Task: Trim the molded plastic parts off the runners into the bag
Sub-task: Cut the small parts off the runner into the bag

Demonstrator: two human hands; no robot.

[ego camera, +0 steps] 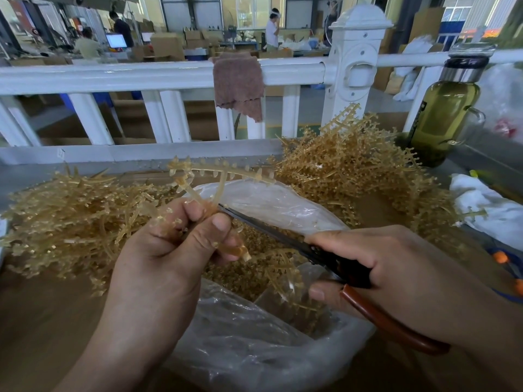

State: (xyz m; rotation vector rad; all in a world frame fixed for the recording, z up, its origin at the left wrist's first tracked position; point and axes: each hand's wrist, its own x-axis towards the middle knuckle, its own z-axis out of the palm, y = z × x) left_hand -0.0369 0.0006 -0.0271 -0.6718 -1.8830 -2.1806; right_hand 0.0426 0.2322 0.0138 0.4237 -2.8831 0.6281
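My left hand grips an amber plastic runner by its stem, its branches with small molded parts fanning up above the bag. My right hand holds scissors with dark blades and brown handles. The blade tips reach the runner's stem right beside my left thumb. Below both hands lies a clear plastic bag, open, with a heap of small amber parts and a runner piece inside.
Piles of amber runners lie left and right of the bag on a brown table. A white fence rail with a brown cloth runs behind. A bottle stands at the right; white rags lie beside it.
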